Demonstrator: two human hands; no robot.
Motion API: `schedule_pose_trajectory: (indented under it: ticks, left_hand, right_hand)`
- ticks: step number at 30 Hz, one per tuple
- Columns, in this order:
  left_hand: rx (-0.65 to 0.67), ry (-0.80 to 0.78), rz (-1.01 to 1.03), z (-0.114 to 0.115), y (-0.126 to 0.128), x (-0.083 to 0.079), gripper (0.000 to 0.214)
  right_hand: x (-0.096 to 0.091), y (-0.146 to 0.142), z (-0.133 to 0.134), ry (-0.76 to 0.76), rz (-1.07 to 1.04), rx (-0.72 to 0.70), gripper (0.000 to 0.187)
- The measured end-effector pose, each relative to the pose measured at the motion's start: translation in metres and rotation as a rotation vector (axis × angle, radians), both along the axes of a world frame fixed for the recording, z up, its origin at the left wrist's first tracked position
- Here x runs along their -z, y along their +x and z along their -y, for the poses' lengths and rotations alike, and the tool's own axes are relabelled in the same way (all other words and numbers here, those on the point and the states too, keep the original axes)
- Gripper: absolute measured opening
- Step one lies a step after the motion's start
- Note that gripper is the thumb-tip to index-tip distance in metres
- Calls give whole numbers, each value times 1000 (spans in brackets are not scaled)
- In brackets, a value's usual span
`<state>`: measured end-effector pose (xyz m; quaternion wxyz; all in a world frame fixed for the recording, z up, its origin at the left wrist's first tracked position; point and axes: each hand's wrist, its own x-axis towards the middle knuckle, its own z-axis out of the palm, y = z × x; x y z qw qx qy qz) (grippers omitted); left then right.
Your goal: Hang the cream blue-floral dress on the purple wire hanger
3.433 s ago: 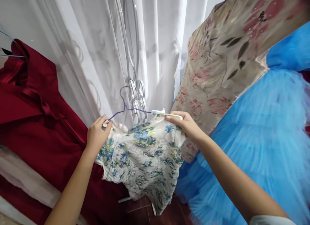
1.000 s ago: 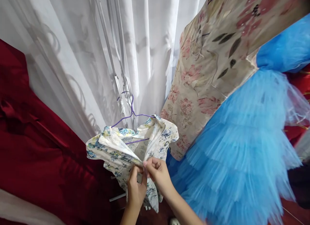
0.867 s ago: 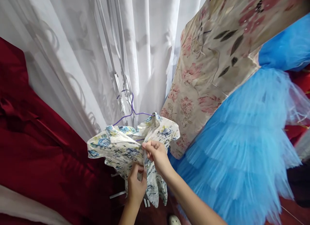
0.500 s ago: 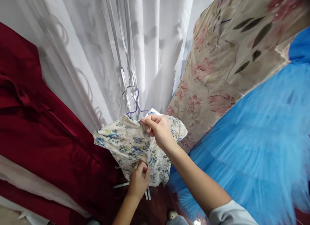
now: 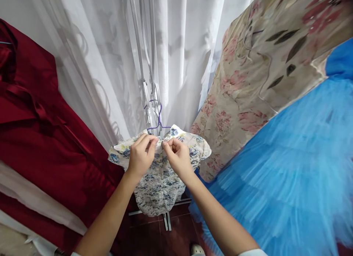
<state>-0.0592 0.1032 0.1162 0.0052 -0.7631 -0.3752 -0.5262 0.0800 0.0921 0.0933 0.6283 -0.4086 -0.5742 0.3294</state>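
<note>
A small white garment with blue and yellow flowers (image 5: 158, 190), a shirt or dress with short sleeves, hangs on a purple wire hanger (image 5: 160, 118). At its neckline, my left hand (image 5: 142, 153) pinches the fabric on the left side of the front opening. Close beside it, my right hand (image 5: 178, 155) pinches the opposite edge between thumb and fingers. The two sets of fingertips are almost touching just below the collar. Whatever fastener may lie between them is too small to make out.
A white metal stand (image 5: 151, 65) holds the hanger before a white curtain (image 5: 176, 46). Dark red clothing (image 5: 55, 145) hangs at left. To the right are a beige floral dress (image 5: 234, 98) and a blue tulle skirt (image 5: 275, 168). Dark red tiles (image 5: 149, 230) cover the floor.
My left hand has risen from the lower front of the garment to the neckline, next to my right hand. My right hand stays at the collar. The garment's lower front now hangs freely.
</note>
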Motion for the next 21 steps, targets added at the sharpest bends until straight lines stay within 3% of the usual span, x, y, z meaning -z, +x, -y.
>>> schedule_pose_trajectory:
  ticks: [3, 7, 10, 12, 14, 17, 19, 21]
  left_hand:
    - [-107, 49, 169, -6, -16, 0, 20]
    - [-266, 82, 439, -27, -78, 5, 22]
    - [-294, 59, 704, -44, -128, 29, 20]
    - [-205, -103, 999, -48, -145, 56, 19]
    - [-98, -313, 1209, -44, -146, 86, 23]
    - [-20, -505, 1254, -25, -120, 123, 31]
    - [46, -584, 1244, -6, -92, 135, 35]
    - [135, -656, 1157, 17, -62, 136, 35]
  right_hand:
    - [19, -3, 0, -14, 103, 72, 32]
    - [40, -3, 14, -80, 143, 67, 28]
    - [49, -5, 28, -117, 121, 28, 28]
    - [56, -8, 34, -138, 104, 4, 29]
    - [66, -10, 37, -162, 81, -17, 28]
    - [87, -5, 37, -214, 95, -20, 27]
    - [102, 2, 37, -257, 169, -36, 26]
    - [112, 10, 41, -274, 266, -95, 17]
